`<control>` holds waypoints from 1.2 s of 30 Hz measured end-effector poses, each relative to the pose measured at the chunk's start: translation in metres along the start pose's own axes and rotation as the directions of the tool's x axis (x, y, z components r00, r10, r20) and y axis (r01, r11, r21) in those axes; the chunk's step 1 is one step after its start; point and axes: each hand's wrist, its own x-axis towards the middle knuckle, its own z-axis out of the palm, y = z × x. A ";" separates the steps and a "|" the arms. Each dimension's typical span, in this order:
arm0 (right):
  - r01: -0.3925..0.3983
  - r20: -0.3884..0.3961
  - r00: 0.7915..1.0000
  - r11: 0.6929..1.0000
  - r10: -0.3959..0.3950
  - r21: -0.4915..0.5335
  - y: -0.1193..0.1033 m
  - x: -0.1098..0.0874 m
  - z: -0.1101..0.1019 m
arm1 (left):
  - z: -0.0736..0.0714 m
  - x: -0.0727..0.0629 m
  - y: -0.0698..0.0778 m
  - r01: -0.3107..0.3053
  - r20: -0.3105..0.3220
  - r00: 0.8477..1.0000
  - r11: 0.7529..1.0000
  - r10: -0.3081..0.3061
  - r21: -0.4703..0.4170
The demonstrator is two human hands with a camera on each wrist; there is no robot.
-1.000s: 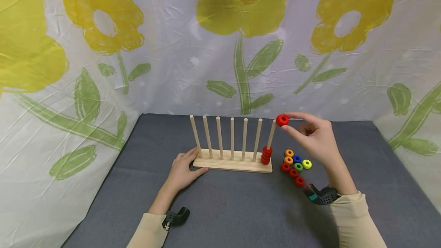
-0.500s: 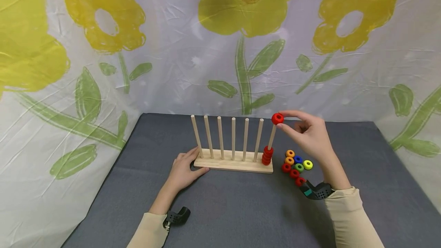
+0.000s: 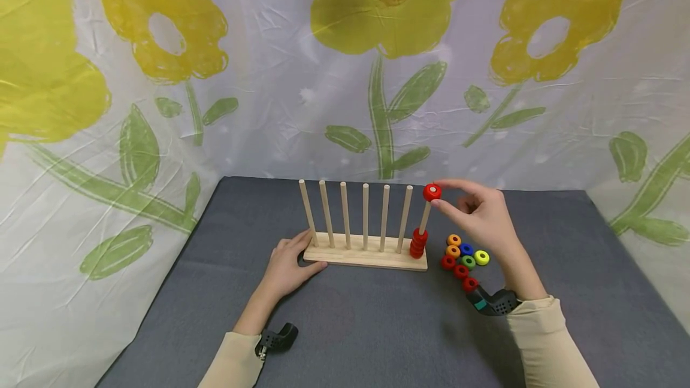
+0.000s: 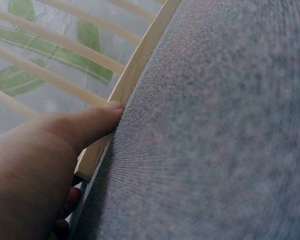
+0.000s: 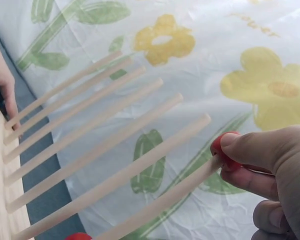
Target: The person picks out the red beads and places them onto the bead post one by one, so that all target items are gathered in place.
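Observation:
My right hand pinches a red ring between thumb and fingertips at the top of the rightmost peg. The peg's tip shows in the ring's hole; in the right wrist view the peg enters the red ring from below. Lower on that peg sits a stack of red rings. The wooden peg rack has a row of upright pegs, the others bare. My left hand holds the rack's left end, its thumb on the front edge and its fingers round the end, partly hidden.
Several loose rings lie right of the rack under my right forearm: orange rings, a blue ring, a yellow ring, a green ring and red rings. A flowered cloth hangs behind the dark table.
My right hand has moved left with the red ring, from beside the rightmost peg to over it, then slightly down onto its tip. My left hand stays in place.

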 end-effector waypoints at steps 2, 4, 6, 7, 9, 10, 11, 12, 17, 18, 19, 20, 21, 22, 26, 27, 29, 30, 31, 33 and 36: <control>0.002 0.000 1.000 1.000 -0.002 -0.010 -0.002 0.000 0.000 | 0.000 0.000 0.000 0.000 -0.001 1.000 1.000 0.000 0.000; 0.011 0.007 1.000 1.000 -0.011 -0.004 -0.009 0.000 0.000 | 0.000 0.000 0.000 -0.001 -0.001 1.000 1.000 0.001 0.001; 0.035 0.017 0.999 0.999 -0.035 0.010 -0.017 0.001 -0.002 | 0.000 0.000 0.000 -0.003 0.000 1.000 1.000 0.003 0.002; 0.047 0.021 0.999 0.999 -0.047 0.018 -0.022 0.001 -0.003 | 0.000 0.000 0.000 -0.003 0.001 1.000 1.000 0.003 0.004; 0.078 0.028 0.996 0.996 -0.080 0.036 -0.029 0.001 -0.004 | 0.000 0.000 0.000 -0.005 0.001 1.000 1.000 0.005 0.004; 0.090 0.029 0.995 0.995 -0.091 0.039 -0.032 0.001 -0.005 | 0.000 0.000 0.000 -0.007 0.001 1.000 1.000 0.007 0.004; 0.096 0.029 0.995 0.995 -0.098 0.035 -0.033 0.001 -0.005 | 0.000 0.000 0.000 -0.008 0.000 1.000 1.000 0.008 0.004; 0.100 0.027 0.994 0.994 -0.101 0.032 -0.034 0.001 -0.005 | 0.000 0.000 -0.001 -0.009 -0.001 1.000 1.000 0.009 0.003; 0.095 0.019 0.995 0.995 -0.095 0.008 -0.034 0.001 -0.005 | 0.000 -0.001 0.000 -0.014 -0.010 1.000 1.000 0.014 0.000; 0.094 0.018 0.995 0.996 -0.094 0.006 -0.033 0.001 -0.005 | 0.000 -0.001 0.000 -0.016 -0.014 1.000 1.000 0.016 0.000; 0.093 0.017 0.996 0.996 -0.093 0.003 -0.032 0.001 -0.004 | 0.000 -0.001 0.000 -0.015 -0.013 1.000 1.000 0.015 -0.001; 0.092 0.015 0.996 0.996 -0.092 0.001 -0.031 0.001 -0.004 | 0.000 -0.001 0.000 -0.015 -0.013 1.000 1.000 0.015 0.000; 0.090 0.014 0.996 0.996 -0.090 -0.001 -0.031 0.001 -0.005 | 0.000 -0.001 0.000 -0.015 -0.013 1.000 1.000 0.015 0.001; 0.088 0.014 0.996 0.996 -0.088 -0.002 -0.030 0.000 -0.005 | 0.000 -0.001 0.000 -0.012 -0.010 1.000 1.000 0.012 0.001; 0.084 0.018 0.996 0.996 -0.084 -0.002 -0.029 -0.002 -0.005 | 0.001 0.000 -0.001 -0.013 -0.005 1.000 1.000 0.013 0.005; 0.085 0.019 0.996 0.996 -0.085 -0.001 -0.029 -0.003 -0.006 | 0.001 0.000 -0.001 -0.013 -0.004 1.000 1.000 0.013 0.006; 0.084 0.020 0.996 0.996 -0.084 -0.001 -0.027 -0.004 -0.006 | 0.001 0.000 -0.001 -0.013 -0.003 1.000 1.000 0.013 0.005; 0.082 0.019 0.996 0.997 -0.082 -0.005 -0.025 -0.005 -0.007 | 0.001 0.000 -0.001 -0.012 -0.005 1.000 1.000 0.012 0.004; 0.080 0.017 0.997 0.997 -0.080 -0.009 -0.023 -0.006 -0.007 | 0.001 0.000 -0.001 -0.012 -0.007 1.000 1.000 0.012 0.005; 0.076 0.012 0.997 0.997 -0.076 -0.025 -0.014 -0.009 -0.007 | 0.001 0.000 0.000 -0.016 -0.014 1.000 1.000 0.016 0.005; 0.064 0.008 0.998 0.996 -0.063 -0.055 0.004 -0.014 -0.008 | 0.001 0.000 0.000 -0.015 -0.021 1.000 1.000 0.015 0.002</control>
